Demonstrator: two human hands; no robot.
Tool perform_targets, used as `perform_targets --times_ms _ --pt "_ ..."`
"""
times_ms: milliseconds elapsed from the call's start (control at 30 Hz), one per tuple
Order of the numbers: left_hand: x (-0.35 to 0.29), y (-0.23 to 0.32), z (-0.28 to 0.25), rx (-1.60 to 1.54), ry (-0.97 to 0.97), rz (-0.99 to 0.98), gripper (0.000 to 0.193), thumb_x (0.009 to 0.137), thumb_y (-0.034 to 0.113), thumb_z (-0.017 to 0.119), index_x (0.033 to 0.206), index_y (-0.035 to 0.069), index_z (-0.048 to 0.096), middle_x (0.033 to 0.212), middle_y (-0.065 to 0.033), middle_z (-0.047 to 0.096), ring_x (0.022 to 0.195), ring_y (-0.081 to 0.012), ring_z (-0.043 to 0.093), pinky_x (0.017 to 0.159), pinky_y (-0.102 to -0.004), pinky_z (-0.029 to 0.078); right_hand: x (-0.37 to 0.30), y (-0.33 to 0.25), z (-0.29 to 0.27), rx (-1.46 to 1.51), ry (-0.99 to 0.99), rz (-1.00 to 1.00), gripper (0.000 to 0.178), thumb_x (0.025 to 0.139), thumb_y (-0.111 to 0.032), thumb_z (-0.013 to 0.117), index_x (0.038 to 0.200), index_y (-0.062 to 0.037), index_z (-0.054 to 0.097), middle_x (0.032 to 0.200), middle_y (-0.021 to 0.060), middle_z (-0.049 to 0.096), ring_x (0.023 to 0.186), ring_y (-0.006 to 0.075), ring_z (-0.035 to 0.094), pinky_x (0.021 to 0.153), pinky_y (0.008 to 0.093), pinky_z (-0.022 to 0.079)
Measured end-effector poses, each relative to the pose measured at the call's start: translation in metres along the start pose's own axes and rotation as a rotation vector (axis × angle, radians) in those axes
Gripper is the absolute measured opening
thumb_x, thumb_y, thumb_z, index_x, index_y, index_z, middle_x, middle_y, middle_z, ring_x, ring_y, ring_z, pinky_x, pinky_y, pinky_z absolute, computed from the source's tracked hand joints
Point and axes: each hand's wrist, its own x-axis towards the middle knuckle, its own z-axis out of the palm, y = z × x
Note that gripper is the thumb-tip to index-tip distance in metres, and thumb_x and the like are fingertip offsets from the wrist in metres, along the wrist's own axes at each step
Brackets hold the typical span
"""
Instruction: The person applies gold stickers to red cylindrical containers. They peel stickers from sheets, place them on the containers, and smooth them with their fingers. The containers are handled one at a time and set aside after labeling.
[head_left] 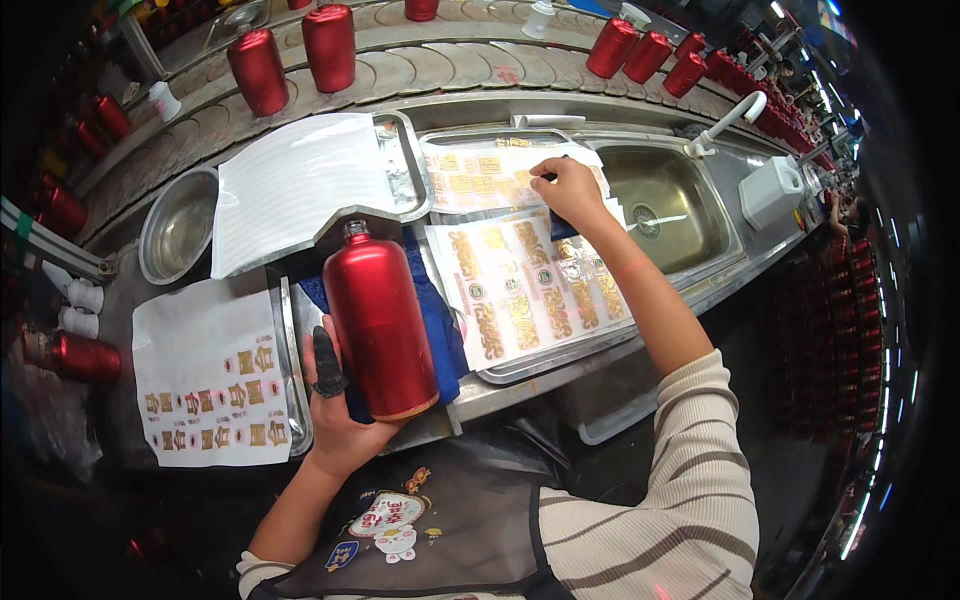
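My left hand (345,430) grips a glossy red bottle (380,320) by its lower side, with the neck pointing away from me. A black wrap (327,362) covers one of its fingers. Farther off to the right, my right hand (572,190) is closed in a pinch over a sheet of gold decals (475,175). Something small and dark shows at its fingertips, too small to make out. Nearer me lies a second decal sheet (530,290) with gold characters and small green marks, on a metal tray. A blue cloth (440,330) lies behind the bottle.
White paper (295,185) covers a tray beside a round metal bowl (180,225). Another decal sheet (205,385) lies at left. To the right are a sink (670,200), a tap (735,120) and a white jug (770,192). Red bottles (330,50) stand on the conveyor (430,70) behind.
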Motion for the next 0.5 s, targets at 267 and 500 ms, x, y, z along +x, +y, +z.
perform_targets --times_ms 267,500 --pt "-0.002 -0.003 0.0 -0.058 -0.042 -0.032 0.125 0.068 0.04 0.09 0.154 -0.005 0.012 0.154 -0.0268 0.034 0.143 -0.0372 0.035 0.12 -0.0557 0.009 0.061 -0.032 0.036 -0.254 -0.03 -0.008 0.029 0.078 -0.026 0.076 0.103 -0.0122 0.075 0.107 0.0158 0.069 0.104 0.0341 0.065 0.087 0.0429 0.051" --pt "0.004 0.003 -0.003 -0.062 -0.01 0.028 0.124 0.069 0.04 0.09 0.155 -0.004 0.012 0.152 -0.0263 0.037 0.139 -0.0378 0.041 0.118 -0.0587 0.011 0.071 -0.022 0.041 -0.137 -0.046 -0.085 0.015 0.078 -0.017 0.065 0.088 -0.0091 0.072 0.098 0.0173 0.068 0.095 0.0372 0.065 0.083 0.044 0.052"
